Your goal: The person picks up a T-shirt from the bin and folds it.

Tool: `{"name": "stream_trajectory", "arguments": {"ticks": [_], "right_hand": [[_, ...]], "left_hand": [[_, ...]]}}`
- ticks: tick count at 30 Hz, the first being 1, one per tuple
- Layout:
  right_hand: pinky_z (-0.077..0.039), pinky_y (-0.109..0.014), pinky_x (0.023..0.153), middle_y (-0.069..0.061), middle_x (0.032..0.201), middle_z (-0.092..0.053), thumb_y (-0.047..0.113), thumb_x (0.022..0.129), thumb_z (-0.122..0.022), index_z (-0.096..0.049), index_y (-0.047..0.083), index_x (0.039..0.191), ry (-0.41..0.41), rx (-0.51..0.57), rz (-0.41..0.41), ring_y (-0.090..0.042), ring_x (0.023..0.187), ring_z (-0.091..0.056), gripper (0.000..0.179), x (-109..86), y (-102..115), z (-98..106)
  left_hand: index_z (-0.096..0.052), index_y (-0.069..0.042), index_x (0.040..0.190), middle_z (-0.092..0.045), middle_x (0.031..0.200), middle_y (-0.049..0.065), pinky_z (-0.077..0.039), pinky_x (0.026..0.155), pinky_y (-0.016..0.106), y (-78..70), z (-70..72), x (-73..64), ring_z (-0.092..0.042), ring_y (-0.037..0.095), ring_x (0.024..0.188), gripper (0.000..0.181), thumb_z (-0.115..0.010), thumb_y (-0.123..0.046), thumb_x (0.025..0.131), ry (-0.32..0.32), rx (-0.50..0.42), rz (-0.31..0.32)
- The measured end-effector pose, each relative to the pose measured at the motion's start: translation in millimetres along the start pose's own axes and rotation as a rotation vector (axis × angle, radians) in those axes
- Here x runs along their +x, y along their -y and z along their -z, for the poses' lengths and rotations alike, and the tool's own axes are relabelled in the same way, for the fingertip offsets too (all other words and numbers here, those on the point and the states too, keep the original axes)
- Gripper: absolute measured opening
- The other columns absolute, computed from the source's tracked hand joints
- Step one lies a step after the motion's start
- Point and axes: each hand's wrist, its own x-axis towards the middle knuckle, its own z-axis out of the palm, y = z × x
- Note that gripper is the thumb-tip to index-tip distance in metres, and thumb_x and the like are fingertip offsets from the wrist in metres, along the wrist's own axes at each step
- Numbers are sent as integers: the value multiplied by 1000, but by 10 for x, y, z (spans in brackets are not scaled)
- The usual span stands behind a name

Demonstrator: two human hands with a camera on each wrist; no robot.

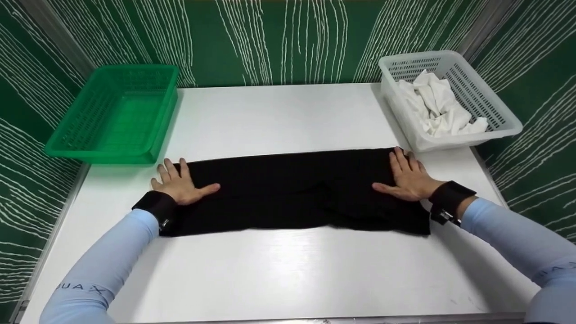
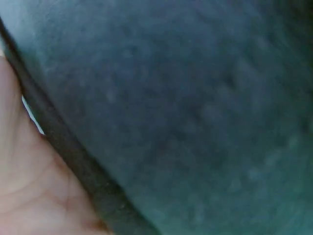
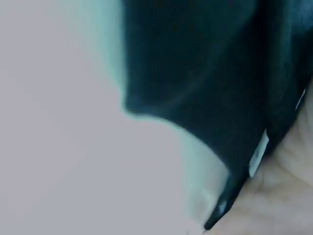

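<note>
A black cloth (image 1: 279, 193), folded into a long strip, lies across the white table in the head view. Its lower half has a wrinkle right of the middle. My left hand (image 1: 182, 186) rests on its left end, fingers straight and spread, thumb pointing inward. On the right end lies my right hand (image 1: 409, 180), also with straight fingers and the thumb turned inward. The left wrist view is mostly filled by blurred dark cloth (image 2: 186, 117), with the palm at the left edge. In the right wrist view a corner of the dark cloth (image 3: 190, 63) shows beside the palm.
A green plastic basket (image 1: 157, 112) stands at the back left of the white table (image 1: 279, 274). At the back right is a white basket (image 1: 409, 130) holding crumpled white cloth (image 1: 436, 103). Green walls (image 1: 270, 40) with white streaks enclose the table's back and sides.
</note>
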Motion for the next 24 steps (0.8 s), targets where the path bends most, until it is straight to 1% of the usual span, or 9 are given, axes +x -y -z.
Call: {"name": "stream_trajectory", "arguments": {"ticks": [4, 5, 7, 10, 12, 14, 17, 20, 24], "right_hand": [[-3, -82, 135, -44, 181, 5, 68, 111, -53, -9, -19, 171, -44, -129, 9, -69, 168, 5, 114, -51, 156, 86], [-7, -81, 135, -45, 181, -1, 65, 111, -56, -17, -18, 171, -75, -173, 20, -68, 168, 1, 110, -78, 233, 105], [-21, -80, 133, -45, 176, -23, 56, 110, -62, -35, -16, 166, -155, -249, 51, -65, 166, -17, 95, -150, 425, 121], [-50, -74, 112, -37, 151, -58, 45, 107, -68, -60, -7, 149, -261, -298, 121, -57, 144, -53, 68, -288, 791, 72], [-60, -69, 96, -29, 135, -69, 46, 106, -69, -66, -3, 139, -250, -282, 160, -51, 126, -64, 59, -383, 1036, 1], [-63, -66, 87, -27, 127, -71, 54, 106, -67, -68, -1, 136, -189, -267, 185, -47, 117, -69, 63, -458, 1240, -80], [-64, -64, 90, -28, 128, -71, 67, 104, -66, -66, -4, 139, -101, -265, 190, -47, 116, -71, 79, -504, 1432, -163], [-63, -64, 96, -32, 135, -67, 73, 103, -63, -62, -8, 146, -57, -276, 174, -50, 121, -70, 92, -453, 1500, -168], [-60, -67, 106, -39, 153, -57, 76, 105, -56, -50, -12, 160, -25, -261, 126, -56, 134, -64, 104, -255, 1460, -104]], "left_hand": [[4, 9, 176, 14, 178, 48, -7, 133, 87, -113, 24, -8, 11, 67, 169, 152, -47, -104, 88, -48, 121, -35], [-2, 10, 176, 9, 178, 49, -10, 132, 88, -148, 29, -10, 7, 68, 169, 147, -49, -100, 91, -71, 164, -56], [-14, 10, 175, -2, 178, 49, -16, 131, 88, -230, 38, -12, -2, 69, 168, 132, -55, -89, 98, -126, 255, -109], [-31, 5, 174, -16, 179, 46, -25, 130, 86, -386, 57, -18, -14, 68, 168, 107, -71, -66, 104, -201, 335, -236], [-39, -1, 172, -23, 179, 42, -32, 128, 84, -495, 61, -14, -21, 66, 167, 92, -80, -47, 103, -227, 367, -357], [-47, -7, 169, -30, 178, 38, -41, 124, 81, -609, 64, -18, -30, 64, 165, 81, -85, -28, 101, -239, 414, -490], [-52, -12, 166, -37, 176, 34, -52, 115, 78, -746, 56, -21, -41, 60, 160, 76, -85, -9, 98, -253, 525, -633], [-54, -15, 165, -43, 174, 32, -58, 108, 75, -831, 55, -34, -48, 56, 156, 74, -83, -6, 98, -293, 633, -678], [-52, -17, 168, -43, 175, 28, -59, 108, 72, -896, 64, -52, -49, 54, 156, 85, -93, -16, 93, -298, 681, -676]]}}
